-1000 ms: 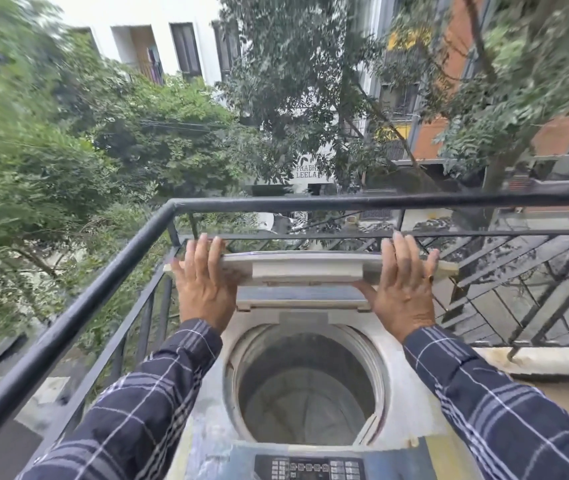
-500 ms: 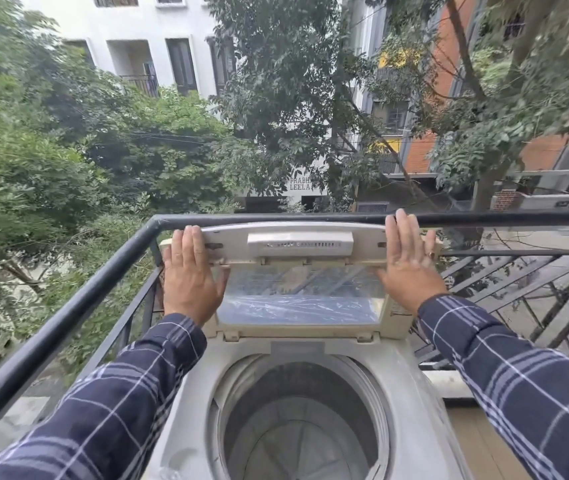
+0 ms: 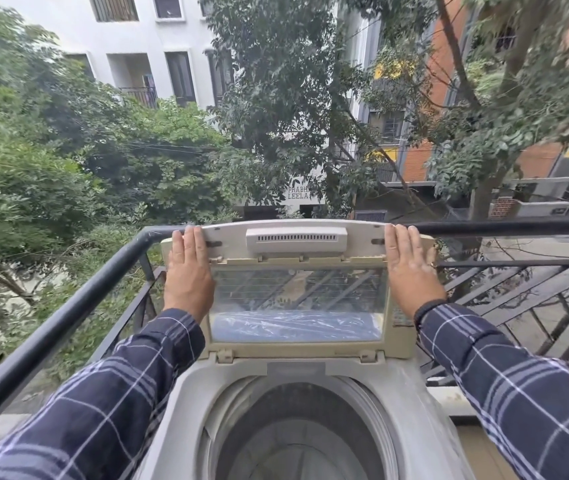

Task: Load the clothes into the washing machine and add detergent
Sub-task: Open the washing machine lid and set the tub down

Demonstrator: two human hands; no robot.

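Observation:
A top-loading washing machine [image 3: 189,389] stands in front of me on a balcony. Its beige lid [image 3: 297,348], with a clear window, is raised upright against the railing. My left hand [image 3: 188,271] lies flat on the lid's left side, fingertips at its top edge. My right hand [image 3: 411,271] presses the lid's right side the same way. The round drum [image 3: 297,431] below is uncovered and looks bare inside. No clothes or detergent are in view.
A black metal railing [image 3: 68,313] runs along the left and behind the machine, right at the lid's top. A slanted metal grille [image 3: 518,306] lies to the right. Trees and buildings stand beyond the balcony.
The lid has unfolded and swung up from a low folded position to upright. Both hands rose with it and now lie flat on its sides. My view has tilted upward.

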